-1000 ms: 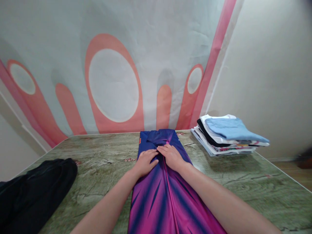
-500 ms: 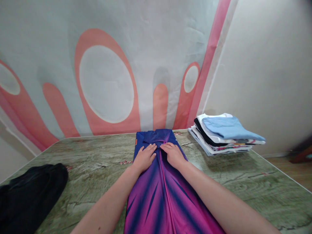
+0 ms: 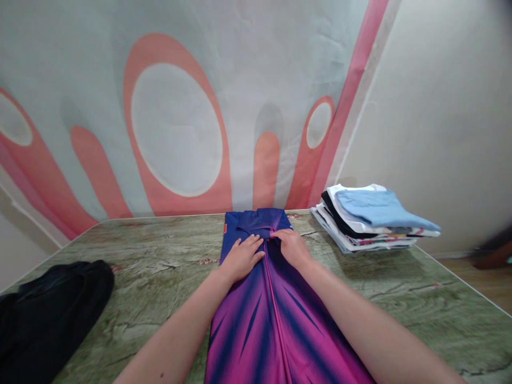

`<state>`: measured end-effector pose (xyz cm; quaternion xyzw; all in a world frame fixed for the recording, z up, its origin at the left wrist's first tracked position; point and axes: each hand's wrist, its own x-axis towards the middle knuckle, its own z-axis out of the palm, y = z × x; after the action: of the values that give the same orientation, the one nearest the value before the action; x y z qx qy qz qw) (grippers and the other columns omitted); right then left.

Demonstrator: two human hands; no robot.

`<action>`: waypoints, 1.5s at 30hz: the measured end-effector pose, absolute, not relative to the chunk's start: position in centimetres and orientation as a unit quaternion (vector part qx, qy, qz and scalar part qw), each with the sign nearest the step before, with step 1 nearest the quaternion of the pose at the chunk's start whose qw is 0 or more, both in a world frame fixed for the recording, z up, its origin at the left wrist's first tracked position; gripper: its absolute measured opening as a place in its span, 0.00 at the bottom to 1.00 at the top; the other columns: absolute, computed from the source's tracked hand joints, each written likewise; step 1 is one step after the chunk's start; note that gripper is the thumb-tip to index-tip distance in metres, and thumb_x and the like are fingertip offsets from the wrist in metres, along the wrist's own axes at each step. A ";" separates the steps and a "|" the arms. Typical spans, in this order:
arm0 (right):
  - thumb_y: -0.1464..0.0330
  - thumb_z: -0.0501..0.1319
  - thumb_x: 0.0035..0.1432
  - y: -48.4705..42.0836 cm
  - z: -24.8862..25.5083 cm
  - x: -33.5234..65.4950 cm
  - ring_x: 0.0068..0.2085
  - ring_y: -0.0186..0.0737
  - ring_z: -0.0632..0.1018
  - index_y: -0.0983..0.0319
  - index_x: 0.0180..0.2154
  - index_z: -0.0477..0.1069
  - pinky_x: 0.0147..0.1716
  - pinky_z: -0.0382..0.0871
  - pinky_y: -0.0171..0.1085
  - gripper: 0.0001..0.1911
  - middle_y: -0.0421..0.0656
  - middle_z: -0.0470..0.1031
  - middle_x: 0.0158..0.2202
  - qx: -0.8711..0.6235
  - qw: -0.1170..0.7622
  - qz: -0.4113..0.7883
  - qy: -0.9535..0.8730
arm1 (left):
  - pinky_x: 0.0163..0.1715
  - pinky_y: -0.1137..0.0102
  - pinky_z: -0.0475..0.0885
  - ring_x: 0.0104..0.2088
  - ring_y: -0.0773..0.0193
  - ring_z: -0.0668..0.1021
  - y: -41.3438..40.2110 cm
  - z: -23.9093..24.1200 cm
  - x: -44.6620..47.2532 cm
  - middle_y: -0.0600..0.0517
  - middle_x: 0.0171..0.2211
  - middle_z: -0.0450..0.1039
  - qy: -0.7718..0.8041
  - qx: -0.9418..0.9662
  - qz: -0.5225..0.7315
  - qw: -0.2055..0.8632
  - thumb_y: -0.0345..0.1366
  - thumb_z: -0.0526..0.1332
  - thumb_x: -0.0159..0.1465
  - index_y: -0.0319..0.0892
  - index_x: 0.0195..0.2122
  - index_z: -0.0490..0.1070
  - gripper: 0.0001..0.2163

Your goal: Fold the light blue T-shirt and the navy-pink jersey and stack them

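A navy, purple and pink sports shirt (image 3: 248,341) lies lengthwise in front of me, its sides folded inward to a pink edge down the middle. At its far end is a dark blue collar or folded flap (image 3: 260,220). My left hand (image 3: 242,258) rests flat on the shirt just below that flap, fingers stretched out. Beside it on the right, my right hand (image 3: 294,247) has thumb and fingers pinched on the flap's purple edge. The fingertips partly cover the cloth there.
A stack of folded clothes (image 3: 374,221), light blue on top, stands at the table's back right. A black garment (image 3: 52,314) lies crumpled at the left. The wood-patterned table (image 3: 160,298) meets a wall with a pink and grey printed sheet (image 3: 180,128).
My right hand has gone from lying flat on the shirt to pinching the flap's edge, a little to the right. My left hand stays flat on the shirt. The view has shifted slightly.
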<state>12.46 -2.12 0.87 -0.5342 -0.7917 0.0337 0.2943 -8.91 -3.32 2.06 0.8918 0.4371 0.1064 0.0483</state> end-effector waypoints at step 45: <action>0.59 0.48 0.67 -14.4 4.0 15.1 0.65 0.44 0.60 0.63 0.62 0.60 0.63 0.55 0.46 0.27 0.49 0.60 0.64 -0.446 0.181 0.149 -0.864 | 0.63 0.59 0.56 0.64 0.58 0.60 -15.9 9.3 -12.1 0.48 0.65 0.57 0.380 0.905 0.111 0.155 0.41 0.47 0.70 0.44 0.64 0.57 0.23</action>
<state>15.13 -14.44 4.02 -0.4464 -0.8636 0.1485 0.1813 -12.09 -15.86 9.27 0.9049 0.3805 0.1111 0.1550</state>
